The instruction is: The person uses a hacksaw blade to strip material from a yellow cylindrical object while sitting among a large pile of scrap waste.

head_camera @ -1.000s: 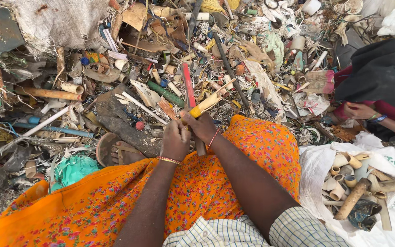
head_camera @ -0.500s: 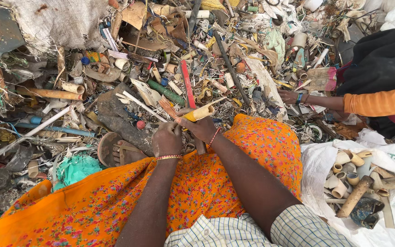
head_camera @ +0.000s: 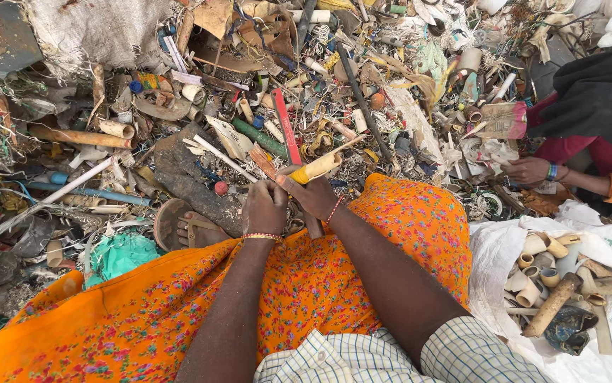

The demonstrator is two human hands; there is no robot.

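Amid heaped plastic scrap [head_camera: 362, 106], both hands' fingers [head_camera: 299, 188] grip a yellow pipe piece [head_camera: 318, 167].

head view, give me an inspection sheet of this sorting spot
surface: ground buried under mixed scrap; orange floral cloth covers the person's lap.
job's things: short yellowish tube piece held at the hands, one end pointing up and right.
clutter: pipe offcuts, a red strip, a dark rod, a green bag, a sandalled foot.
grippers: left hand closed in a fist beside the tube; right hand gripping it.
cables: thin wires tangled through the heap.
surroundings: white sack of sorted tube pieces at right; another person's hand reaching into the pile.
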